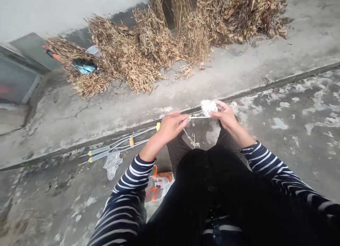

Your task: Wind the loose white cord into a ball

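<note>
A white cord bundle (208, 107) being grasped in the right hand (224, 115), a taut strand (198, 116) being pinched by the left hand (172, 127), stained grey concrete ground (297, 132) being sat on, dried brown leafy stalks (148, 44) being heaped along a raised concrete ledge (106, 122), a pale wall (66, 12) rising behind

A white cord bundle (208, 107), its windings too blurred to make out

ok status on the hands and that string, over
Left hand pinching white string; right hand gripping its bundle. Loose end hanging down. Metal poles beside left hand.
</note>
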A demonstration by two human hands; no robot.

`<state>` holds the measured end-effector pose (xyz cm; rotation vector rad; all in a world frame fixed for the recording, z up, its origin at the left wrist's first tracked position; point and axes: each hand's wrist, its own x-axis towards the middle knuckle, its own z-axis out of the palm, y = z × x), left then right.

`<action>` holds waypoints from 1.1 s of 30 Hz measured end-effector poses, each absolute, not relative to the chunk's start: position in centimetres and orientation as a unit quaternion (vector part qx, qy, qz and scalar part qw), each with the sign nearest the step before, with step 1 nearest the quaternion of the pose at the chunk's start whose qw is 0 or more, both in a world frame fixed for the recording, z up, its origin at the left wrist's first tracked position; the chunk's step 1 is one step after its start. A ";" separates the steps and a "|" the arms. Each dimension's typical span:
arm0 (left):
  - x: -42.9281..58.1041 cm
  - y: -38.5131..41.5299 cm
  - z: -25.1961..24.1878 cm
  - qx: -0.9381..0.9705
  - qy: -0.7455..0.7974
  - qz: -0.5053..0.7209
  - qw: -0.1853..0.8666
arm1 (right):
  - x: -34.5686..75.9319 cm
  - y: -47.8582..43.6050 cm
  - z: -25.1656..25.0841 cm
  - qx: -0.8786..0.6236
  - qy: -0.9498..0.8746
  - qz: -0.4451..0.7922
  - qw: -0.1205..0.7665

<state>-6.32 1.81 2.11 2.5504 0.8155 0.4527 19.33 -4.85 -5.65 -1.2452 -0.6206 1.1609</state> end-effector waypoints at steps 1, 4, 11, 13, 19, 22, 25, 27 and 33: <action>-5.9 2.1 2.8 0.929 0.275 0.166 0.183 | 19.0 -4.9 -5.5 -0.548 -0.314 0.470 0.617; -4.1 3.0 4.5 0.953 0.232 0.160 0.115 | 18.3 -5.4 -5.2 -0.564 -0.420 0.413 0.579; -0.4 6.8 3.7 0.960 0.204 0.142 0.132 | 17.6 -6.9 -3.8 -0.554 -0.502 0.431 0.505; 0.0 7.6 2.3 0.948 0.214 0.152 0.179 | 17.6 -7.4 -3.0 -0.529 -0.498 0.474 0.497; 0.9 6.2 -3.4 0.845 0.297 0.172 0.409 | 18.5 -7.6 -0.7 -0.477 -0.354 0.573 0.565; 1.1 3.9 -5.4 0.784 0.307 0.165 0.513 | 19.3 -6.9 -0.3 -0.477 -0.267 0.587 0.597; 1.0 2.1 -6.1 0.732 0.285 0.154 0.599 | 20.0 -6.1 -0.4 -0.487 -0.210 0.576 0.622; 0.9 1.4 -6.0 0.691 0.273 0.146 0.654 | 20.3 -5.4 -0.4 -0.500 -0.196 0.557 0.634; -0.2 1.0 -5.1 0.630 0.262 0.147 0.716 | 20.4 -2.6 0.9 -0.547 -0.380 0.346 0.660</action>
